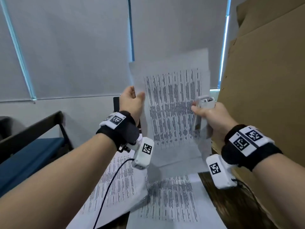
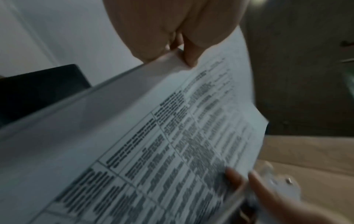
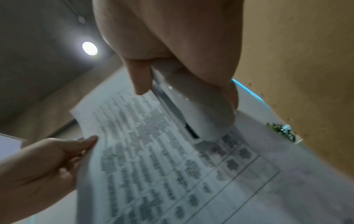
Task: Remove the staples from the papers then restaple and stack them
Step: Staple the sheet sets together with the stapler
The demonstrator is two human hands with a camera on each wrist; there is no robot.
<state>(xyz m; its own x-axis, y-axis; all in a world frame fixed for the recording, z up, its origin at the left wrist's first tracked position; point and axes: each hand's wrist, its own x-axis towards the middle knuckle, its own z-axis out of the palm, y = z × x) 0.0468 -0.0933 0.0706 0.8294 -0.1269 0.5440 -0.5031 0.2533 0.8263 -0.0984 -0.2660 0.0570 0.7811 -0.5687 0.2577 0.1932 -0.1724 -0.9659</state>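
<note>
Office: roller blinds, printed papers on dark desk.

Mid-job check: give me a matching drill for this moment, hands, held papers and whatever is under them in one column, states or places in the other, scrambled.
1. left hand
2. right hand
3. held papers
4. printed sheets

a. lying on the table below
b. grips the white stapler
c. raised in the air between both hands
d. pinches the papers' left edge

Pairs: 1-d, 2-b, 3-c, 4-a

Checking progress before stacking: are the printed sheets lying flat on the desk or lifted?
Lifted: printed sheets stand above the desk, left hand pinching one edge, right hand at the other, gripping the stapler.
</note>
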